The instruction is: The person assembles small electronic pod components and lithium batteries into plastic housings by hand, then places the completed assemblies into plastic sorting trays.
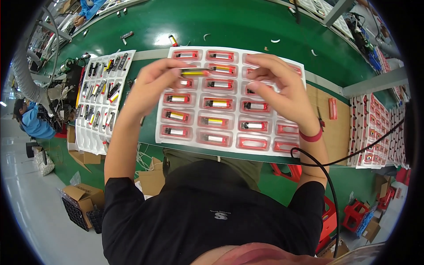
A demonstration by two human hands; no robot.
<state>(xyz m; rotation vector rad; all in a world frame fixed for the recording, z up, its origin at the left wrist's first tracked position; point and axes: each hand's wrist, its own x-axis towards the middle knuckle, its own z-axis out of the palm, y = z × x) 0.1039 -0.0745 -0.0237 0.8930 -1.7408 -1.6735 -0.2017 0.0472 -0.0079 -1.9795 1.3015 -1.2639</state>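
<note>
My left hand (154,81) pinches a slim battery unit (194,73) between thumb and fingers. It has a yellow band and a reddish end, and is slightly blurred. Below it lies a white moulded tray (197,93) with rows of pockets. Many pockets hold a red shell with a silver or yellow battery inside, like this filled shell (217,103). Others, near the front right, hold only an open red shell (252,143). Over the tray's right part hovers my right hand (280,81), fingers apart and curved, with nothing visible in it. It hides some pockets.
To the left, another white tray (98,99) carries loose battery units. Stacked trays (371,128) stand at the far right, near a lone red shell (332,108) on brown board. A black cable (329,176) hangs by my right arm. Co-workers sit far left and upper left.
</note>
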